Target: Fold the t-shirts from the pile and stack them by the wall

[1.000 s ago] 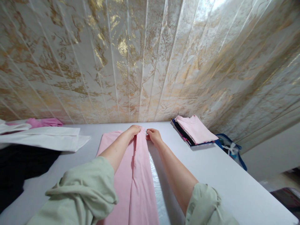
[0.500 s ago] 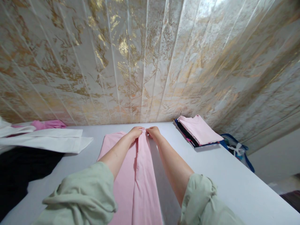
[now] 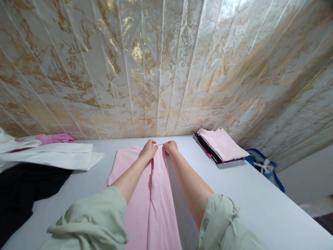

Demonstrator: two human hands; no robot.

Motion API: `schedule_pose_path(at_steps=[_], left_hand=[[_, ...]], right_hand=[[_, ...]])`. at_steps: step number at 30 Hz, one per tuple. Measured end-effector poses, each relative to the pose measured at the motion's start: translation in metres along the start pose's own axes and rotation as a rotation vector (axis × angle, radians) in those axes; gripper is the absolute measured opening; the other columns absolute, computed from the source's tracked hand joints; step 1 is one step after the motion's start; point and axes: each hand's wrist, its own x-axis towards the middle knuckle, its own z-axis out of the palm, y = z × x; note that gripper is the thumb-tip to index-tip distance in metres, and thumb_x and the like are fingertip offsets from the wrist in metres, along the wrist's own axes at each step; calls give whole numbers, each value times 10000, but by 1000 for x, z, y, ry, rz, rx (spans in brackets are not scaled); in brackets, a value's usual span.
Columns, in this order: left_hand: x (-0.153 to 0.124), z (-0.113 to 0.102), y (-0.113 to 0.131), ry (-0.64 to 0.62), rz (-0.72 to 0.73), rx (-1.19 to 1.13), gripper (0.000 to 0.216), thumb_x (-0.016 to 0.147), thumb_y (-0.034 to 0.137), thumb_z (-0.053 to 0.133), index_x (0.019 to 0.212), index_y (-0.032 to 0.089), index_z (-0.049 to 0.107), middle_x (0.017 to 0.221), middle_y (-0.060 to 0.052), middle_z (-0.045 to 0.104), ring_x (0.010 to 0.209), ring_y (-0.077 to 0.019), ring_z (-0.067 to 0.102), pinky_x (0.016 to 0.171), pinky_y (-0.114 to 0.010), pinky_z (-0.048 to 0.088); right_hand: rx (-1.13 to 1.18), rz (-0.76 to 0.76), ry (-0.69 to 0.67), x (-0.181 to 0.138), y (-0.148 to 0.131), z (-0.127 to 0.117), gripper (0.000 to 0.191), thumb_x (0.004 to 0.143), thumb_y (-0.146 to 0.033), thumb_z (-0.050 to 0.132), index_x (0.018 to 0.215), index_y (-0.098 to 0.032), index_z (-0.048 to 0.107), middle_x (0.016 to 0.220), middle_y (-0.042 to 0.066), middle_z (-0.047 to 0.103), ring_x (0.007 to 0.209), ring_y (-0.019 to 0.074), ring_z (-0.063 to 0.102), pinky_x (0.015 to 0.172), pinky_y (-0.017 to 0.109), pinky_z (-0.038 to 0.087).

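A pink garment [image 3: 137,208] lies lengthwise on the white table, its right side folded inward as a long strip. Both hands are at the far end of that strip. My left hand [image 3: 150,149] pinches the top edge on the left, its fingers partly hidden behind the hand. On the right corner of the same edge, my right hand [image 3: 170,147] is closed, thumb and fingers pressed on the fabric. The edge between the hands is drawn straight.
A stack of folded clothes with a pink shirt [image 3: 222,144] on top stands at the back right of the table [image 3: 229,184]. White clothing [image 3: 52,156], a black garment [image 3: 28,184] and a bright pink cloth [image 3: 56,138] lie on the left. A blue-edged bag [image 3: 267,168] is beyond the right edge.
My left hand has shifted slightly left along the top edge and its fingers have lifted a little. The right hand stays nearly in place; the garment's fold is the same.
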Motion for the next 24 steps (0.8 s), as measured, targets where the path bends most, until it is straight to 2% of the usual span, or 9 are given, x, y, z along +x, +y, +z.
schedule_pose_path(at_steps=[3,6,9,11,14,17,19,21,24], left_hand=[[-2,0,1,17,35,35,310,848,177,572,1156,151,565,1056,-101,680,951,-178,649,839,-266,476],[-11,-2,6,22,83,68,425,839,164,588,1257,157,511,1166,-116,644,1073,-188,620,923,-278,448],[-29,-8,11,24,105,111,597,813,182,627,1373,152,421,1298,-163,555,1186,-235,560,991,-324,412],[-49,-16,13,20,116,152,660,805,210,638,1412,160,385,1312,-174,527,1157,-249,574,980,-340,420],[-84,-31,11,-24,126,199,627,811,252,625,1398,196,414,1233,-137,561,984,-214,634,910,-327,456],[-122,-44,7,-145,117,147,523,819,253,601,1327,206,487,1015,-67,642,859,-183,640,833,-294,471],[-143,-49,5,-231,118,91,448,822,251,586,1266,205,542,889,-34,665,817,-179,640,793,-274,470],[-158,-51,5,-270,132,44,405,820,243,573,1224,211,580,894,-31,687,797,-176,642,774,-266,468],[-172,-51,8,-284,177,-9,408,797,173,545,1198,217,607,1022,-36,700,805,-164,635,790,-260,463]], right_hand=[[-43,-4,3,-2,-3,-2,101,690,-138,602,627,-179,670,560,38,641,622,171,628,558,222,420],[-91,-22,8,-5,-6,-5,72,699,-142,626,657,-186,664,671,61,688,693,185,642,622,243,442],[-129,-41,21,-9,-8,-6,50,712,-143,634,703,-188,655,789,87,709,769,205,648,684,272,453],[-145,-52,29,-11,-9,-5,47,729,-147,627,742,-185,650,835,102,707,800,220,646,708,293,457],[-158,-79,24,-14,-10,-7,62,761,-165,617,811,-181,649,843,93,696,813,218,640,731,300,463],[-175,-146,4,-22,-11,-13,140,805,-185,591,932,-179,647,870,60,685,840,190,632,763,279,466],[-204,-218,-6,-34,-11,-18,203,844,-192,552,1027,-174,637,974,71,676,905,183,622,806,278,461],[-249,-308,-27,-51,-10,-20,241,888,-213,505,1089,-174,632,1116,103,643,1005,196,600,869,294,443],[-327,-445,-104,-79,-6,-17,262,935,-247,457,1114,-207,643,1269,109,586,1157,215,536,975,322,383]])
